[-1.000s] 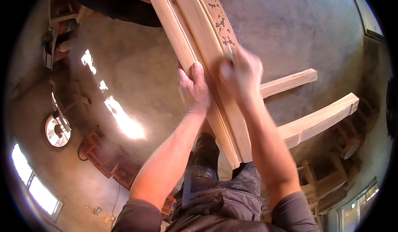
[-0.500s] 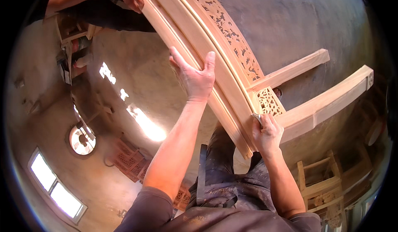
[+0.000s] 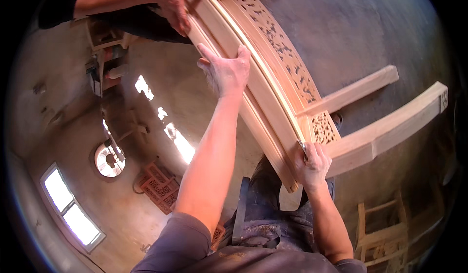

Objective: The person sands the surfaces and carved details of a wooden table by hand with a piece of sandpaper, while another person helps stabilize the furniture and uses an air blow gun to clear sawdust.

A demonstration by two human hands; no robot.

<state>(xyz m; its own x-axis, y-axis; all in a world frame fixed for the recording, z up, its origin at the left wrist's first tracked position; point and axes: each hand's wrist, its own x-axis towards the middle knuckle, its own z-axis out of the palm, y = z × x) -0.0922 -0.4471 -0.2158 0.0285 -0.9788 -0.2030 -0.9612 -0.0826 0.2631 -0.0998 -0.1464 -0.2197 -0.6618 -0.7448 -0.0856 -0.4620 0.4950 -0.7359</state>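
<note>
A long, pale wooden furniture frame (image 3: 273,95) runs slantwise from the top middle toward my lap, with a grooved edge. A pierced, carved fretwork panel (image 3: 282,48) lines its right side. Two legs jut right: a straight leg (image 3: 353,91) and a thicker curved leg (image 3: 390,126). My left hand (image 3: 228,73) holds the frame's grooved edge, thumb and forefinger apart, the other fingers bent over the outer side. My right hand (image 3: 313,165) is closed at the near corner around a small metal piece (image 3: 302,147); most of it is hidden.
Another person's hand (image 3: 175,7) rests on the frame's far part. A wooden stool-like frame (image 3: 382,231) stands at lower right. Reddish carved panels (image 3: 158,187) lie at left, below a round fan (image 3: 109,160). A shelf stand (image 3: 105,53) is at upper left.
The other person's hand has come further into view along the frame. My left hand has shifted slightly up along the edge. My right hand stays at the near corner; the whole view has shifted a little.
</note>
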